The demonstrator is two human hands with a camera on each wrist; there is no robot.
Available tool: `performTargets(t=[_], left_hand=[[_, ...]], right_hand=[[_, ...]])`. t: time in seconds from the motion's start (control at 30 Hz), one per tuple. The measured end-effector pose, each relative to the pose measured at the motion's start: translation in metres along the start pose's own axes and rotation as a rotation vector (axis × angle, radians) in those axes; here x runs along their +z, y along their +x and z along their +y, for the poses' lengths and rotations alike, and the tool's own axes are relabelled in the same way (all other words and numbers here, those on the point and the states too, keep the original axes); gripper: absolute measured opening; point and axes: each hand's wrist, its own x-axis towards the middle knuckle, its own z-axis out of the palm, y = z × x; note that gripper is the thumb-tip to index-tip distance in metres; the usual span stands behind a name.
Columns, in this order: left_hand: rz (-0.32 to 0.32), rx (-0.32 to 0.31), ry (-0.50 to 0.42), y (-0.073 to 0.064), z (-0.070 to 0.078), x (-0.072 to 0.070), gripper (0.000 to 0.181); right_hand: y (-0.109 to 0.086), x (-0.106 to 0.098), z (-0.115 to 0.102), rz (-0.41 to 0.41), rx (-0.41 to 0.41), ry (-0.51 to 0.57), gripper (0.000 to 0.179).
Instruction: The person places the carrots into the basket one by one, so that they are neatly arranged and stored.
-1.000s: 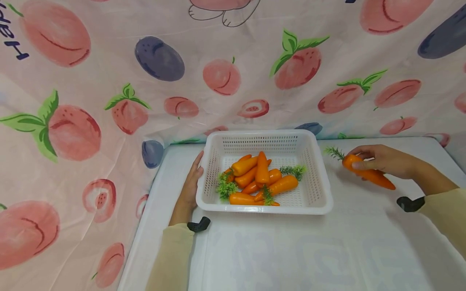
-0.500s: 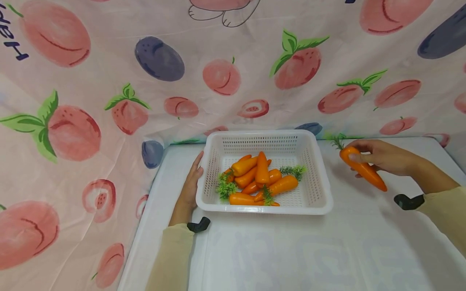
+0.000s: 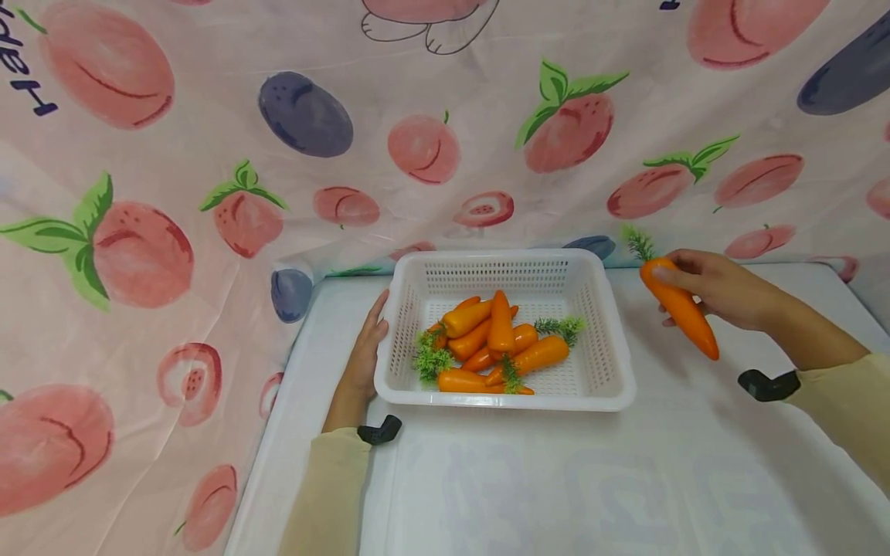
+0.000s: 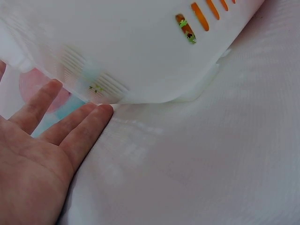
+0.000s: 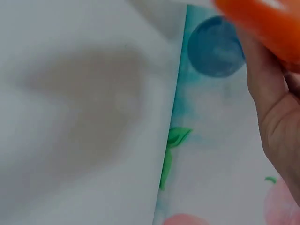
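Note:
In the head view a white perforated plastic basket (image 3: 504,400) stands on the table, with several orange carrots (image 3: 501,324) with green tops piled inside it. My left hand (image 3: 363,357) rests against the basket's left side, fingers straight; the left wrist view shows its fingertips (image 4: 105,110) right at the basket's lower edge. To the right of the basket my right hand (image 3: 723,289) pinches a carrot (image 3: 681,309) near its thick end. The carrot hangs tilted over the table, green top up and back, tip toward the front right. In the right wrist view only part of this carrot (image 5: 267,23) shows.
A white cloth covers the table (image 3: 556,479). Behind and to the left hangs a pink curtain (image 3: 473,93) printed with fruit, meeting the table's back edge just past the basket.
My right hand has lifted the carrot and carried it slightly left and back toward the basket, turning it more upright. The left hand and the basket have stayed in place.

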Motion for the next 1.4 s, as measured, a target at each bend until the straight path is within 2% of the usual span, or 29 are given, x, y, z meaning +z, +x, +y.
performTargets(t=[0.17,0.57,0.83,1.4], left_hand=[[0.002,0.000,0.001,0.000,0.001,0.001,0.057],[-0.004,-0.005,-0.010,0.000,0.002,0.002,0.056],[0.012,-0.012,0.000,0.000,0.001,0.001,0.058],[0.014,-0.012,-0.004,0.000,0.000,0.001,0.059]], right_hand=[[0.001,0.011,-0.014,0.040,0.017,0.071,0.073],[0.005,0.031,-0.048,0.068,0.045,0.071,0.090],[0.017,0.043,-0.069,0.079,0.072,0.150,0.101],[0.036,0.084,-0.119,0.030,0.052,0.356,0.087]])
